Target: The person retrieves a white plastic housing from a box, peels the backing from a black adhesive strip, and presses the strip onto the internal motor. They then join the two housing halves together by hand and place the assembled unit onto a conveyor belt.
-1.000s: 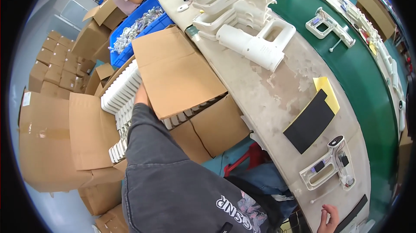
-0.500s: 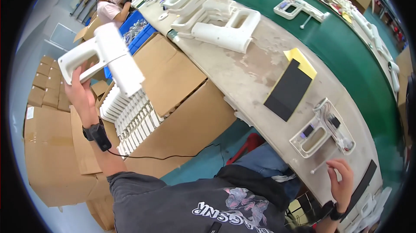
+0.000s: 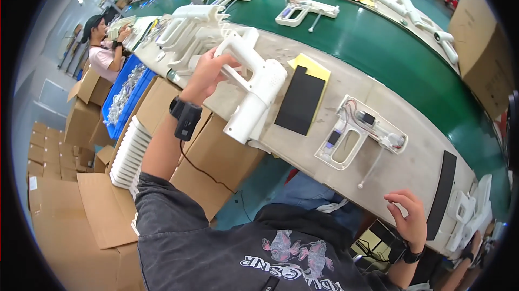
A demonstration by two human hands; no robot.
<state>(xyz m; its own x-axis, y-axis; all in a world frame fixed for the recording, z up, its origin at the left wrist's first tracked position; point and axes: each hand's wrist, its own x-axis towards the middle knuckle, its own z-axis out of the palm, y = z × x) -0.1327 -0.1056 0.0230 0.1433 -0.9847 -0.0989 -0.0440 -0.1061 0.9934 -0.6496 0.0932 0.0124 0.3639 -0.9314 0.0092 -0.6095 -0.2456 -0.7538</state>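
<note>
My left hand (image 3: 208,72) grips a white plastic gun-shaped housing (image 3: 251,88) by its handle and holds it tilted over the near edge of the grey workbench (image 3: 416,174). To its right lie a black mat (image 3: 300,100) on a yellow sheet and an open white housing half (image 3: 359,131) with wires and small parts inside. My right hand (image 3: 408,218) rests at the bench's near edge with fingers curled and nothing in it, beside a black strip (image 3: 440,193).
White housings are stacked (image 3: 186,31) at the bench's far left. A green conveyor belt (image 3: 378,37) behind carries more housings. Cardboard boxes (image 3: 216,156) and white shells (image 3: 130,153) stand at my left. Another person (image 3: 105,47) sits beyond a blue crate (image 3: 127,93).
My left hand lifted a white housing out of the box at my left and carried it right, over the bench. My right hand stayed at the bench edge.
</note>
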